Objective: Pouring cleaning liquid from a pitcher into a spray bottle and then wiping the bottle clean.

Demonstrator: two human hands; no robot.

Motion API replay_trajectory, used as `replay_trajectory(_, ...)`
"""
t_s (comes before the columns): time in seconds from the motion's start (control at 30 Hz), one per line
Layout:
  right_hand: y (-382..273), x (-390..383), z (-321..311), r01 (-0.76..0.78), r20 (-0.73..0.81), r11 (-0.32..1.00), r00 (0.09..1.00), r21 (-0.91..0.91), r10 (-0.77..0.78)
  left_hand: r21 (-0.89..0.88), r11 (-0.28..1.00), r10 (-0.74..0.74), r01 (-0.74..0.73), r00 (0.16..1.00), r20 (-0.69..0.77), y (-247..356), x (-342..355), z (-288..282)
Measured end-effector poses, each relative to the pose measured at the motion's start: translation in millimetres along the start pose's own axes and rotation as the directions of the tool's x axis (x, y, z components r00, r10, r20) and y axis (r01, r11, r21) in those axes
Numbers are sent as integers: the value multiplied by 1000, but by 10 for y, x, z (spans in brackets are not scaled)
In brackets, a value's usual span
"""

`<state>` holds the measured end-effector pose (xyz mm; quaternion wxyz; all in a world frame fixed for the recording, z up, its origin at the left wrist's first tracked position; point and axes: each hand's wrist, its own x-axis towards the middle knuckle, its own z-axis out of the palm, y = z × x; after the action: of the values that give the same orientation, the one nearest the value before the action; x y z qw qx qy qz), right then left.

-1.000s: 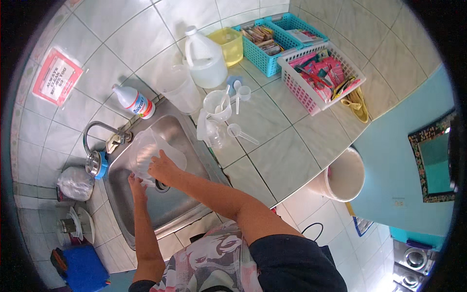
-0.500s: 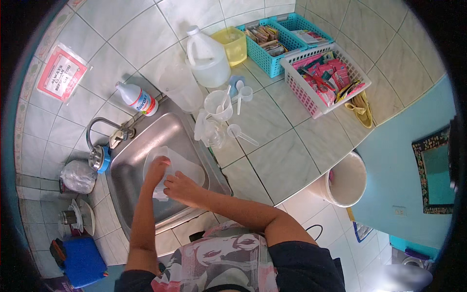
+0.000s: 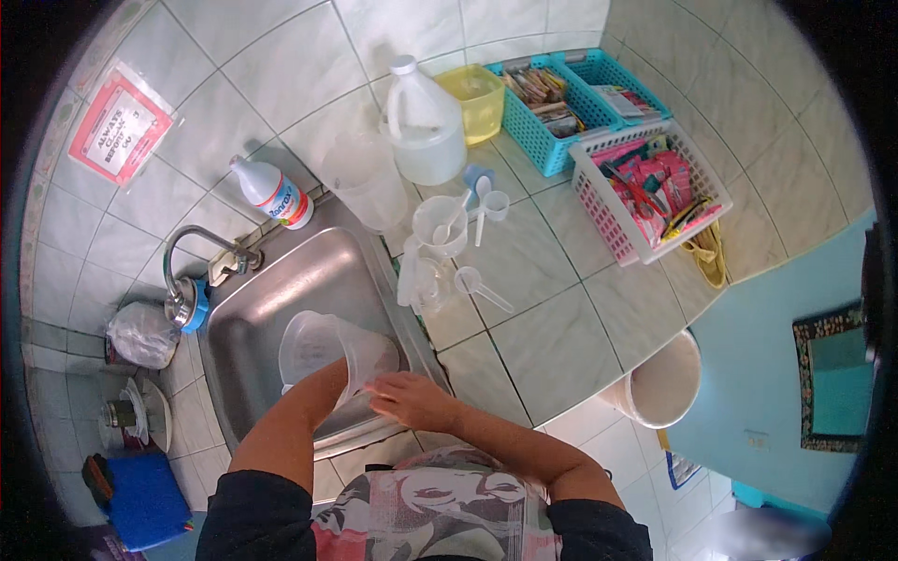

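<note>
A translucent plastic pitcher [image 3: 313,338] lies tilted in the steel sink [image 3: 248,323], its wide mouth toward the left. My left hand [image 3: 339,376] reaches in at the pitcher; its fingers are hidden by the cloudy wall, so I cannot make out what they hold. At the near right side of the pitcher, my right hand [image 3: 412,397] grips the rim with its fingertips. Right of the sink stand a second translucent pitcher [image 3: 365,187], a measuring cup [image 3: 440,224] with a spoon in it, and a measuring scoop [image 3: 482,288].
Behind are a large white jug [image 3: 423,131], a yellow tub [image 3: 475,103] and a bleach-type bottle [image 3: 273,194]. A curved faucet [image 3: 201,234] rises at the sink's left. Turquoise baskets [image 3: 552,140] and a white basket [image 3: 608,210] of packets stand far right; a bin [image 3: 669,379] is below the counter.
My left hand has moved from the pitcher's far part to its near side, and its fingers have gone out of sight. My right hand has shifted right. The pitcher has turned slightly.
</note>
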<state>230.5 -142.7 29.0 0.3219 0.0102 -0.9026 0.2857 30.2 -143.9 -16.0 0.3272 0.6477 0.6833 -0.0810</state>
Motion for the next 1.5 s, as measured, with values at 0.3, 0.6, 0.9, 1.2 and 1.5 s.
replay_trajectory(0.3,203,-88,-24,-149,-50,989,987,23,150,-22,999,46,-46,999,-12,-261,-42,158)
replay_trajectory(0.6,247,-160,47,-212,-46,976,976,40,214,4,993,120,-120,993,-6,-448,3,170)
replay_trajectory(0.9,255,-219,-30,-257,-50,966,965,15,257,19,982,188,-188,982,14,-579,-20,285)
replay_trajectory(1.2,319,-263,-9,-286,-107,958,952,16,286,28,971,238,-239,971,21,-738,-3,327)
replay_trajectory(1.5,534,-219,-136,-661,-526,749,625,35,577,38,964,263,-262,965,-18,-772,-19,381)
